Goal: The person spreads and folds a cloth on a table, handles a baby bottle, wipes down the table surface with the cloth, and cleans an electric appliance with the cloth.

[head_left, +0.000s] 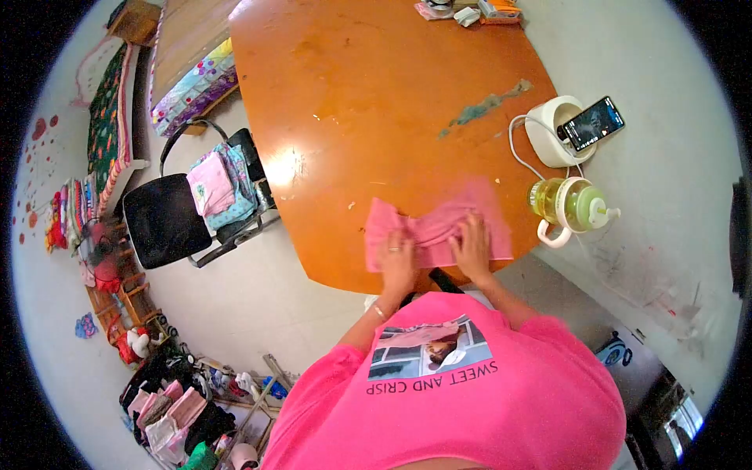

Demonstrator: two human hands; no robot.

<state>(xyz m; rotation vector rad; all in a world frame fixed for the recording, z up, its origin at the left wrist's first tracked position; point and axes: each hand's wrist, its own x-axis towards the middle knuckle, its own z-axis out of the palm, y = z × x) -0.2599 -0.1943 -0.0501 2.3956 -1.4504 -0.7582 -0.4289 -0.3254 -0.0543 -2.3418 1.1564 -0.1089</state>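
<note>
A pink cloth [427,229] lies near the front edge of the orange-brown table, bunched into ridges in its middle. Its far right corner is smeared by motion. On the left part of the cloth is my left hand [398,258], with a ring on a finger and a bracelet at the wrist; its fingers curl down onto the fabric. My right hand [471,247] grips the right part, thumb toward the middle. The fingertips of both hands are partly hidden in the folds.
The table [352,102] has a worn greenish patch. At its right edge stand a bottle with a green lid [583,205] and a white holder [544,133] with a phone [593,124] and cable. Left, a black chair [160,219] bears folded clothes [223,188]. Small items [470,14] sit at the far end.
</note>
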